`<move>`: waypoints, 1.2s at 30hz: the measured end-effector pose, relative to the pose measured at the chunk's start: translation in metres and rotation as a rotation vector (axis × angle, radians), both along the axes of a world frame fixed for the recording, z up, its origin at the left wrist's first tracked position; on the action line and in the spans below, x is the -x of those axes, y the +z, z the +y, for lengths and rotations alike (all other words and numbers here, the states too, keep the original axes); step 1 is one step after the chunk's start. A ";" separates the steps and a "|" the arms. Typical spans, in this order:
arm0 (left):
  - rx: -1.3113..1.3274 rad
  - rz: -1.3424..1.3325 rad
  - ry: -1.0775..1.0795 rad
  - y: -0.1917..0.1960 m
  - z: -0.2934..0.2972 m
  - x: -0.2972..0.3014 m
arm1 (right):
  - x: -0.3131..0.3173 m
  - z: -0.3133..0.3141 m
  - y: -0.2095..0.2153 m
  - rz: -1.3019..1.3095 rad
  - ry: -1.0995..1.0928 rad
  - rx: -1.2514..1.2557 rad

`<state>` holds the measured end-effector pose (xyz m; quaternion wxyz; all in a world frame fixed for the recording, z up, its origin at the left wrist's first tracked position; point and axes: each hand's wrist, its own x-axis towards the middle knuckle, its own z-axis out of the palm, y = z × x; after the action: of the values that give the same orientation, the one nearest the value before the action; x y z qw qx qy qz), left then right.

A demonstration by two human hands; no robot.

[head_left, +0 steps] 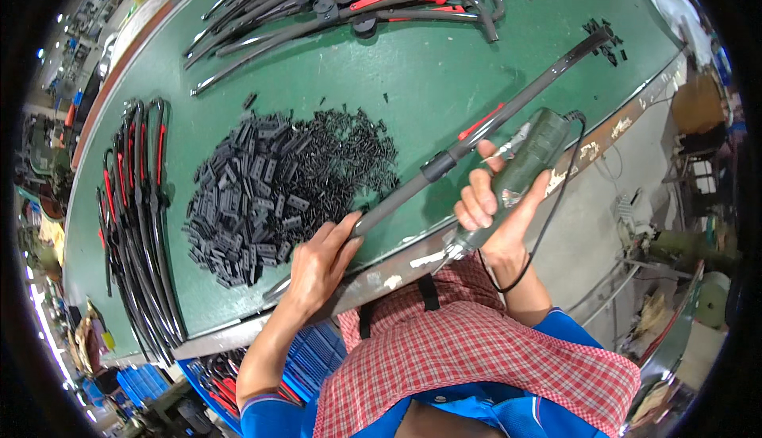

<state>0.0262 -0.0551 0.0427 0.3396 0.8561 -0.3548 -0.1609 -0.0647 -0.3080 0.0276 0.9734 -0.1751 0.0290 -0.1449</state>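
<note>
A long dark tube (pixel 524 97) with a black collar and a red lever slants across the table's near edge. My left hand (pixel 317 265) is closed round its lower end, beside the piles of small parts. In my right hand (pixel 492 206) is a dark green electric screwdriver (pixel 530 152), its cord looping down past my wrist. The driver's narrow tip points down toward my apron, apart from the tube. Left of the tube lie a heap of dark rectangular plastic pieces (pixel 246 192) and a spread of small black screws (pixel 349 152).
Bundles of similar black tubes with red levers lie along the far side (pixel 381 1) and at the left (pixel 139 224) of the green table (pixel 317 81). A few small black parts (pixel 609 45) sit at the far right. Below the table edge is a blue crate (pixel 214 390).
</note>
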 end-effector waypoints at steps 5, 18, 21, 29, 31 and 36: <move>0.007 -0.093 0.040 -0.013 0.000 0.001 | -0.025 0.033 0.000 0.143 0.155 0.061; 0.096 -0.317 0.249 -0.008 0.005 -0.026 | -0.019 0.046 -0.004 0.261 0.067 0.234; -0.076 -0.451 0.193 -0.020 -0.003 -0.042 | -0.022 0.049 -0.002 0.275 0.076 0.236; 0.189 -0.473 0.320 -0.029 -0.007 -0.046 | -0.025 0.051 0.005 0.330 0.036 0.268; 0.249 -0.387 0.362 -0.028 -0.004 -0.046 | -0.028 0.051 0.010 0.300 0.031 0.308; 0.413 -0.108 0.382 -0.030 0.002 -0.046 | -0.055 0.058 0.049 0.158 -0.104 0.360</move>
<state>0.0720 -0.0534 0.0124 0.5115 0.8275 -0.2299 0.0278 -0.0100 -0.2505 0.0764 0.9122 -0.3556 0.0878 -0.1839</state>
